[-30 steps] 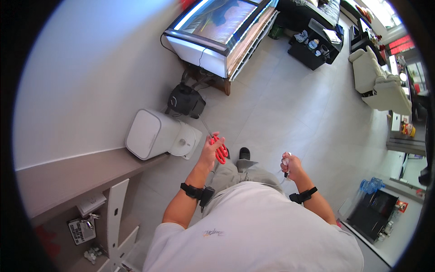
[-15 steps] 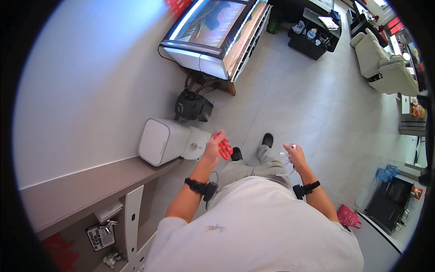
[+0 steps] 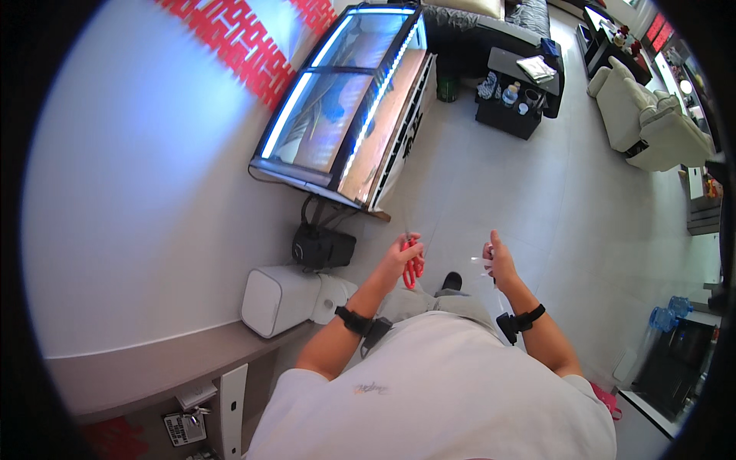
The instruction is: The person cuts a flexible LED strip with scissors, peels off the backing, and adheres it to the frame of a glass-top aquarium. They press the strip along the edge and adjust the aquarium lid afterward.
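Observation:
Red-handled scissors are in my left hand, in front of my body at the middle. The red handle loops hang below the fingers, and a thin grey blade seems to point away past the hand. My right hand is level with it to the right, thumb raised and fingers curled. From its left side sticks out a small clear, whitish strip, too thin to name surely. A dark bit shows under the curled fingers. The two hands are apart. Black bands sit on both forearms.
A lit glass tank on a stand stands ahead left, with a black canister device and a white bin-shaped appliance nearer. A brown ledge runs along the left wall. Farther right are a black side table and cream armchair.
My left hand has moved right and closer to my right hand, with the scissors turned in it. The right thumb now points up. The view has shifted, showing more of the tank.

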Available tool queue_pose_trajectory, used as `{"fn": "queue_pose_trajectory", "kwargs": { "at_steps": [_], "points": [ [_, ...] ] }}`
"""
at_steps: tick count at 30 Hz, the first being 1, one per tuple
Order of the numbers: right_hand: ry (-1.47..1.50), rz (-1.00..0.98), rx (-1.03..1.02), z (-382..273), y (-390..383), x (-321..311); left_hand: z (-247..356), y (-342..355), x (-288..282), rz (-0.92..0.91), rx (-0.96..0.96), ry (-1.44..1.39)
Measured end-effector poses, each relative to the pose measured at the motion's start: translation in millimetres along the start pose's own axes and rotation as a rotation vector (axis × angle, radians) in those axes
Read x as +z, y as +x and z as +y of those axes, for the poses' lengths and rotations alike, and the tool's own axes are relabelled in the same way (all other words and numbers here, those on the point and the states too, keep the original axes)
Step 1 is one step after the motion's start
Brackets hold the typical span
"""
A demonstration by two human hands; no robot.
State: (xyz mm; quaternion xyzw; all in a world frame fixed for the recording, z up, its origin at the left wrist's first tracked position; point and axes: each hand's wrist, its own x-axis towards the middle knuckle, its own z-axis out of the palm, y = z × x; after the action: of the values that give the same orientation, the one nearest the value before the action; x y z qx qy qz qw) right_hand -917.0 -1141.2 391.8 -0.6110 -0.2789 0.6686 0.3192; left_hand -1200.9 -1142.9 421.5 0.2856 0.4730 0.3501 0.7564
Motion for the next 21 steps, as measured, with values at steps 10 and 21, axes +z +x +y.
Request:
{"fn": "queue_pose_trajectory", "kwargs": {
  "at_steps": [10, 21],
  "points": [
    [-0.013, 0.255, 0.14, 7.4, 203.6, -120.7, 55.7, 151.8, -38.4, 0.265, -0.007, -0.1],
    [0.018, 0.878, 0.618, 110.5, 200.1, -393.4, 194.8, 428.5, 17.5, 0.012, -0.181, 0.261]
  ]
}}
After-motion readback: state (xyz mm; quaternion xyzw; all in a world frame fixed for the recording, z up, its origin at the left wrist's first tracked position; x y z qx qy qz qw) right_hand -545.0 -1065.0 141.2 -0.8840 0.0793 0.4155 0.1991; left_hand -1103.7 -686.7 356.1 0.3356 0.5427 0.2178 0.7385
